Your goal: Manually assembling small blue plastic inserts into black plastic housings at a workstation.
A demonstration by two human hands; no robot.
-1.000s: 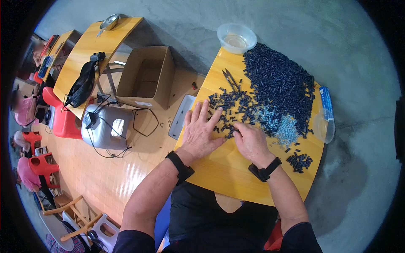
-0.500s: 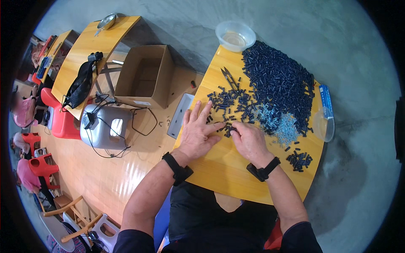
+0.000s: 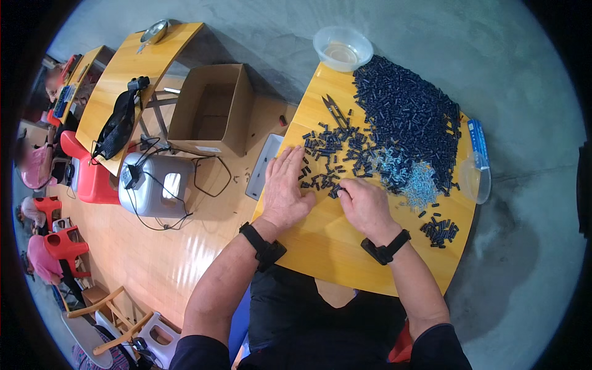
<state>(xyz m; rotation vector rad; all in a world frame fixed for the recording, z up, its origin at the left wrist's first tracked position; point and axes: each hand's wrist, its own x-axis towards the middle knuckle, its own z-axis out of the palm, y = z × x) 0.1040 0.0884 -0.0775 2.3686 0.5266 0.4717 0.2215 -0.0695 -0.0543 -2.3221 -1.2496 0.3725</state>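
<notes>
I see my left hand [image 3: 288,194] lying flat on the yellow table [image 3: 333,246], fingers spread, touching the scattered small black parts [image 3: 330,154]. My right hand [image 3: 365,206] is curled, fingertips pinched together on one black piece at the edge of this scatter. Big heap of black parts [image 3: 407,117] is behind, approx. untouched. Only a small sorted group [image 3: 439,230] lies at right, so I judge most work is left.

Grey concrete floor [image 3: 524,74], wooden tables [image 3: 154,259], red plastic chairs [image 3: 83,172]
</notes>
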